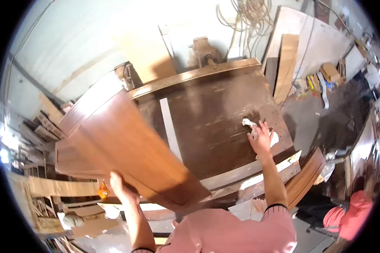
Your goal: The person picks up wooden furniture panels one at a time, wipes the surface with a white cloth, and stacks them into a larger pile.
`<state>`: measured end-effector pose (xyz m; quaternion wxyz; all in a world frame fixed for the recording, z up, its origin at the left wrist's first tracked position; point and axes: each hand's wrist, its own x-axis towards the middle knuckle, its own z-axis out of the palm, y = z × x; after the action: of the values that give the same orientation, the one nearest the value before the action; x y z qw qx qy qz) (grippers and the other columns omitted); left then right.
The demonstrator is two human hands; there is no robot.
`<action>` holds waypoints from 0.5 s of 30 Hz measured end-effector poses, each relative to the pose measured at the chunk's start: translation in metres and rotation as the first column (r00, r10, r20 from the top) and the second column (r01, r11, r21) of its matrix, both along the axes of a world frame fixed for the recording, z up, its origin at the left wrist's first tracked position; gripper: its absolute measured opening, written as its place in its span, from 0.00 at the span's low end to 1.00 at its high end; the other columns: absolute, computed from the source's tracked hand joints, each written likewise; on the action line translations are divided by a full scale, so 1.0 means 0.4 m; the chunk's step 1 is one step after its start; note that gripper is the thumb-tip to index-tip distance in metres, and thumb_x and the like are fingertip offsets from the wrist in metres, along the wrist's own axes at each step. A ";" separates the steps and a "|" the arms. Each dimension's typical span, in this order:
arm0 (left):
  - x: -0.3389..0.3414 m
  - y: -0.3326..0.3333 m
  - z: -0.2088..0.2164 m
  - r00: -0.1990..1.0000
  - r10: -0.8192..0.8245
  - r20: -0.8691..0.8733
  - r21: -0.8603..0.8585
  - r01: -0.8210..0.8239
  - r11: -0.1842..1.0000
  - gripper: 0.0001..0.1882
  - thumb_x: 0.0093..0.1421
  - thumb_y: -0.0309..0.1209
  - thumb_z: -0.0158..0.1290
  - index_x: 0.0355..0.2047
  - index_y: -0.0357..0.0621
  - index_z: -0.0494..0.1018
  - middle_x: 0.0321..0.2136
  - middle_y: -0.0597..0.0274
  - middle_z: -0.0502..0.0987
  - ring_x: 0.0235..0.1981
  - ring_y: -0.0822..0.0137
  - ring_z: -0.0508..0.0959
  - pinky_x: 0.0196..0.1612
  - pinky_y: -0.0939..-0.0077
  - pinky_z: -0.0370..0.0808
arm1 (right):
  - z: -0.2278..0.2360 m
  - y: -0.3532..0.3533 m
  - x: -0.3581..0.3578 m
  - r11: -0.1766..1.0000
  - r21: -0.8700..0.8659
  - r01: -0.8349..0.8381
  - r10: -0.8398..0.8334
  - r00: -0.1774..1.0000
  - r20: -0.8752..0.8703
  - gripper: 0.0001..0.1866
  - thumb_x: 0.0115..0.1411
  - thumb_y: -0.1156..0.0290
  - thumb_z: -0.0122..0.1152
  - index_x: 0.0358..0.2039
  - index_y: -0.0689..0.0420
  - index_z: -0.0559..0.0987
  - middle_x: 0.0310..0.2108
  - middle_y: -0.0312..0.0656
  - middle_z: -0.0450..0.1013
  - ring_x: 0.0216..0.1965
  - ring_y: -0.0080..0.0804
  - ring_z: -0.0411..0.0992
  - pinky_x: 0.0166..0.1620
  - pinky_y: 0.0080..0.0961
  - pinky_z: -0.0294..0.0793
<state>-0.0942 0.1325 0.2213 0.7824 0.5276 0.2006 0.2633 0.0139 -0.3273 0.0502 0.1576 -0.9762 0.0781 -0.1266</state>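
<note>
Wooden panel (133,145), reddish brown and glossy, stood tilted over the left part of the brown tabletop (211,109), filling the view from about ten o'clock round to seven, with one lower corner reaching close to six, near the person's body. Whether its underside rested on the tabletop could not be told.

It looked long, broad and stiff, a board that would not bend in the hand and was probably fairly heavy, with its weight wanting to swing about whichever edge was held. The sheen suggested a smooth finish, likely a little slippery on the flat and easy to scratch, with the corners most open to dents. Judged so, the best hold would have been on the long edges, one hand well apart from the other, thumb on the face and fingers behind.

The left hand (126,192), at seven o'clock, was curled on the panel's near edge and appeared to grip it; its fingers were mostly hidden, so how tightly they closed could not be told. The right hand (261,140), at three o'clock, was partly open, fingers bent over a crumpled white cloth (248,122) against the tabletop. Between them lay a pale strip (170,130), pointing towards eleven o'clock.
</note>
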 end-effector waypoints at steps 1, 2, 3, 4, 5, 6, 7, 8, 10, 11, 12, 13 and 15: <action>0.026 -0.009 -0.014 0.996 -0.085 -0.013 -0.044 0.084 0.996 0.30 0.64 0.51 0.56 0.55 0.37 0.70 0.51 0.58 0.75 0.53 0.62 0.73 0.56 0.61 0.70 | 0.036 0.032 -0.009 0.960 0.252 -0.120 0.087 0.986 0.139 0.22 0.60 0.62 0.65 0.53 0.58 0.77 0.63 0.49 0.66 0.67 0.48 0.60 0.69 0.55 0.52; 0.055 -0.017 -0.041 0.986 -0.166 -0.027 -0.087 0.163 0.983 0.30 0.65 0.50 0.56 0.54 0.36 0.71 0.50 0.58 0.75 0.52 0.62 0.73 0.56 0.61 0.70 | 0.061 0.068 -0.030 0.841 0.472 -0.264 0.142 0.950 0.277 0.22 0.61 0.63 0.65 0.53 0.59 0.78 0.63 0.51 0.65 0.66 0.48 0.61 0.68 0.49 0.56; 0.084 -0.034 -0.064 0.968 -0.243 -0.058 -0.108 0.236 0.966 0.30 0.65 0.51 0.55 0.53 0.36 0.71 0.50 0.56 0.75 0.53 0.61 0.74 0.56 0.61 0.70 | 0.092 0.121 -0.070 0.678 0.678 -0.285 0.227 0.958 0.176 0.24 0.62 0.64 0.65 0.57 0.59 0.75 0.64 0.52 0.64 0.66 0.47 0.62 0.67 0.45 0.59; 0.113 -0.054 -0.076 0.944 -0.321 -0.081 -0.122 0.310 0.943 0.30 0.65 0.51 0.55 0.53 0.35 0.72 0.50 0.55 0.76 0.53 0.61 0.74 0.56 0.60 0.70 | 0.112 0.187 -0.112 0.473 0.845 -0.249 0.325 0.941 0.095 0.27 0.62 0.65 0.64 0.61 0.59 0.72 0.65 0.53 0.63 0.65 0.47 0.63 0.67 0.40 0.61; 0.148 -0.072 -0.104 0.926 -0.341 -0.160 -0.166 0.316 0.934 0.30 0.66 0.52 0.54 0.53 0.35 0.72 0.50 0.54 0.76 0.54 0.61 0.73 0.58 0.60 0.69 | 0.099 0.253 -0.171 0.247 0.962 -0.113 0.392 0.920 0.007 0.31 0.62 0.68 0.64 0.64 0.59 0.67 0.64 0.49 0.64 0.65 0.40 0.62 0.66 0.36 0.61; 0.184 -0.095 -0.143 0.897 -0.376 -0.234 -0.216 0.329 0.919 0.30 0.66 0.52 0.54 0.52 0.35 0.72 0.51 0.54 0.76 0.55 0.61 0.72 0.60 0.60 0.67 | 0.084 0.308 -0.228 0.024 0.998 0.062 0.464 0.883 -0.066 0.36 0.61 0.72 0.65 0.68 0.60 0.62 0.63 0.44 0.65 0.65 0.34 0.62 0.65 0.32 0.62; 0.206 -0.115 -0.173 0.892 -0.376 -0.253 -0.201 0.332 0.922 0.32 0.67 0.53 0.52 0.54 0.33 0.71 0.53 0.52 0.75 0.57 0.59 0.71 0.62 0.60 0.64 | 0.088 0.364 -0.250 0.260 0.964 -0.045 0.454 0.887 -0.081 0.38 0.61 0.73 0.65 0.69 0.60 0.60 0.64 0.45 0.64 0.65 0.34 0.62 0.65 0.31 0.62; 0.224 -0.124 -0.211 0.888 -0.372 -0.271 -0.187 0.331 0.925 0.33 0.68 0.53 0.50 0.56 0.32 0.70 0.55 0.51 0.74 0.60 0.58 0.69 0.65 0.61 0.61 | 0.090 0.397 -0.264 0.479 0.865 -0.152 0.444 0.892 -0.089 0.40 0.60 0.74 0.65 0.70 0.60 0.57 0.65 0.45 0.64 0.65 0.34 0.62 0.65 0.30 0.61; 0.257 -0.115 -0.317 0.846 -0.430 -0.315 -0.008 0.450 0.893 0.34 0.72 0.51 0.42 0.63 0.29 0.63 0.62 0.48 0.68 0.62 0.57 0.67 0.66 0.65 0.60 | 0.008 0.399 -0.255 0.485 0.862 -0.150 0.393 0.918 -0.061 0.40 0.60 0.75 0.65 0.70 0.61 0.58 0.65 0.45 0.64 0.65 0.34 0.63 0.65 0.30 0.62; 0.277 -0.122 -0.340 0.837 -0.424 -0.345 0.254 0.518 0.817 0.34 0.73 0.51 0.37 0.64 0.31 0.62 0.65 0.47 0.65 0.65 0.55 0.64 0.67 0.65 0.58 | 0.008 0.406 -0.240 0.488 0.862 -0.139 0.354 0.934 -0.050 0.40 0.59 0.75 0.65 0.70 0.61 0.58 0.64 0.45 0.64 0.64 0.34 0.63 0.65 0.30 0.62; 0.267 -0.132 -0.363 0.805 -0.363 -0.470 0.346 0.546 0.763 0.34 0.71 0.54 0.41 0.64 0.38 0.63 0.65 0.38 0.62 0.67 0.46 0.62 0.67 0.56 0.59 | 0.015 0.400 -0.223 0.458 0.888 -0.044 0.332 0.935 -0.125 0.40 0.59 0.75 0.65 0.70 0.61 0.58 0.64 0.46 0.65 0.64 0.34 0.63 0.64 0.30 0.62; 0.261 -0.117 -0.445 0.852 -0.247 -0.461 0.541 0.491 0.683 0.32 0.70 0.52 0.44 0.64 0.40 0.63 0.64 0.37 0.62 0.65 0.43 0.63 0.65 0.54 0.61 | 0.083 0.412 -0.193 0.422 0.905 0.049 0.323 0.925 -0.200 0.41 0.59 0.75 0.66 0.70 0.61 0.58 0.64 0.46 0.65 0.63 0.34 0.64 0.64 0.29 0.63; 0.238 -0.144 -0.549 0.906 -0.076 -0.416 0.790 0.402 0.463 0.30 0.67 0.46 0.50 0.65 0.44 0.63 0.62 0.34 0.63 0.60 0.35 0.65 0.63 0.47 0.63 | -0.018 0.372 -0.137 0.466 0.885 -0.009 0.311 0.938 -0.155 0.42 0.58 0.74 0.67 0.70 0.62 0.57 0.62 0.49 0.67 0.62 0.37 0.66 0.63 0.30 0.65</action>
<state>0.0009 0.0750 0.0016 0.3986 0.9043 0.0901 0.1234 -0.0410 -0.1784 0.0431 0.6290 -0.7694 0.0610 0.0934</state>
